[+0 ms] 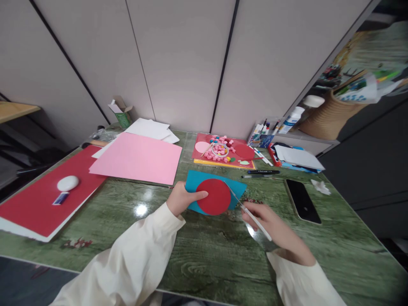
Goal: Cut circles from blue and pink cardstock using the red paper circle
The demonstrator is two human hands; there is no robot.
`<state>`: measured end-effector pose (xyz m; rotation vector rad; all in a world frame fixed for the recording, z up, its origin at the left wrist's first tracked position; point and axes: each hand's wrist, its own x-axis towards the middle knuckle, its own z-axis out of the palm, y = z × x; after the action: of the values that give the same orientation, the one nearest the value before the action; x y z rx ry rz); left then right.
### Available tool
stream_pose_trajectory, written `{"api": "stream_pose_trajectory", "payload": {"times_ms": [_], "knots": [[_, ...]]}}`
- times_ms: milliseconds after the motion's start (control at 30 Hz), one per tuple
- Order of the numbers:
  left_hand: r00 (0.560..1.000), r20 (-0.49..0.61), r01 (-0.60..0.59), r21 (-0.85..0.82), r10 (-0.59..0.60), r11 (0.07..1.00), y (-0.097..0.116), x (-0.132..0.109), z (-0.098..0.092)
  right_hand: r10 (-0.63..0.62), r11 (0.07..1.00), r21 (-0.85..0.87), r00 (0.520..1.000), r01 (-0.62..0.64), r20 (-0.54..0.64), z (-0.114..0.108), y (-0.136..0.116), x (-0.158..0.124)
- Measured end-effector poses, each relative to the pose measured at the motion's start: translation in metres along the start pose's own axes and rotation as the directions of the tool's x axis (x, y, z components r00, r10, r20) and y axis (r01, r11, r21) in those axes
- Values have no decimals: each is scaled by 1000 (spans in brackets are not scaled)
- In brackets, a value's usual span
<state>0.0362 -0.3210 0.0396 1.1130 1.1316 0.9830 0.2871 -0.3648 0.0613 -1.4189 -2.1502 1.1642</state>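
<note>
My left hand (183,199) is closed on the left edge of a blue paper sheet (237,189) and a red paper circle (215,197) lying on it, thumb on the circle. My right hand (270,227) is closed round a thin white stick-like tool (250,214) whose tip points at the circle's right edge. Both rest over the green wood-grain table (204,250). I wear cream sleeves.
A pink sheet (137,159) and a red sheet (38,199) with a white oval object (67,183) lie at left. Behind are a red tray of pom-poms (219,152), markers (263,172), papers (298,158), a black phone (302,200) and a basket (331,114).
</note>
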Motion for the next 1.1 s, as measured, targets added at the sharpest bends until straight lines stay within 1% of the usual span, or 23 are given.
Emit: {"api": "stream_pose_trajectory", "payload": {"times_ms": [267,467,767,867,967,1100], "knots": [[998,58,0,-22,1,1000,-1,1,-3,14,999,-45,1000,-13,24,-4,4,-2],[998,60,15,-6,-15,1000,-1,2,-2,11,999,-49,1000,-9,28,-6,5,-3],[997,74,9,72,-14,997,1,3,-4,17,996,-85,999,-13,43,-11,5,-6],[997,74,-2,77,-4,997,2,2,-4,11,997,-80,999,-7,43,-12,7,-6],[996,88,15,66,-20,998,2,3,-4,8,996,-87,999,-4,45,-11,8,-5],[994,100,27,57,-33,998,-1,5,-6,30,995,-95,999,-28,29,-9,8,-4]]}}
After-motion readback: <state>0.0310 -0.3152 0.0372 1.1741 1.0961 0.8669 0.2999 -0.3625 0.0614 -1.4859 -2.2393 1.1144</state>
